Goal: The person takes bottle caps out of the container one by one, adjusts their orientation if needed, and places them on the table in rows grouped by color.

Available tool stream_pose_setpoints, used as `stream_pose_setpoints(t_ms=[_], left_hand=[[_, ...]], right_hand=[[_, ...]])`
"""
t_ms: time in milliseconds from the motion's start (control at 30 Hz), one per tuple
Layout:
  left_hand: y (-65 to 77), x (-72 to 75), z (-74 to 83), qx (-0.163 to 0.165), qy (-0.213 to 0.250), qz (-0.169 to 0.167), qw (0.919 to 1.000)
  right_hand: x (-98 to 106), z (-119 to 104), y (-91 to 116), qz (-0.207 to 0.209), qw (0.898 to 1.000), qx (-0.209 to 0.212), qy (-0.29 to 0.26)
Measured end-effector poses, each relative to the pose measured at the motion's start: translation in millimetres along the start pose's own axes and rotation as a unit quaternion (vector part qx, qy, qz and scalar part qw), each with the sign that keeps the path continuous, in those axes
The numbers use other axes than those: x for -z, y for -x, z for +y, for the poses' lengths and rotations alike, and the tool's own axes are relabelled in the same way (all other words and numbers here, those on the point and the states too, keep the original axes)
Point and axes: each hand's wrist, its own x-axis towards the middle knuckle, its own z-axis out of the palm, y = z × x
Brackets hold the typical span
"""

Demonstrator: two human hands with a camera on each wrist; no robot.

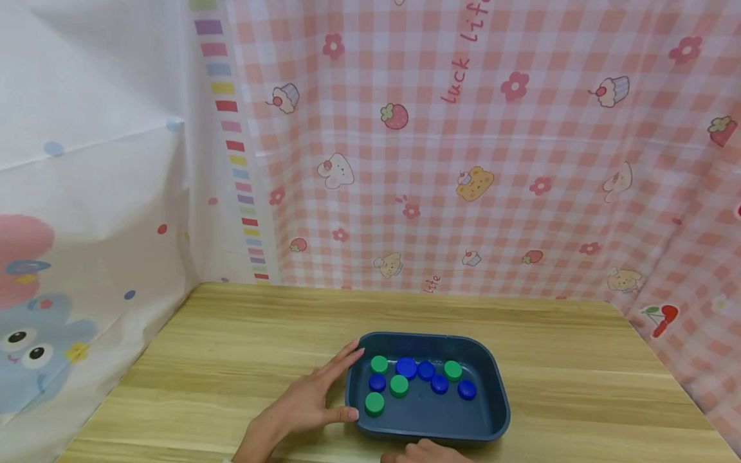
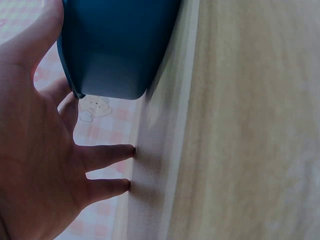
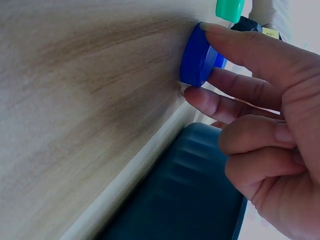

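A dark blue-grey tray holds several green bottle caps and blue bottle caps. My left hand rests at the tray's left side, fingertips along the rim and thumb against the near-left part. In the left wrist view its fingers are spread and mostly straight beside the tray, two of them reaching down to the table. Just in front of the tray, my right hand shows only partly in the head view. There it pinches a blue bottle cap at the tabletop between thumb and fingers.
Another green bottle cap stands beyond my right thumb, outside the tray. The wood-grain table reaches back to a pink checked cloth; a white printed cloth hangs along the left side.
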Motion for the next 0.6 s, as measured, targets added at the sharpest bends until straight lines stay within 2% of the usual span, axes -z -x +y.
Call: stream_pose_setpoints(t_ms=[267, 600], left_hand=[[0.0, 0.2, 1.0, 0.007, 0.003, -0.002, 1.0], [0.0, 0.1, 0.8, 0.012, 0.002, -0.002, 0.9999]], right_hand=[[2.7, -1.0, -0.9, -0.008, 1.0, 0.003, -0.008], [4.2, -5.0, -0.6, 0.002, 1.0, 0.005, -0.013]])
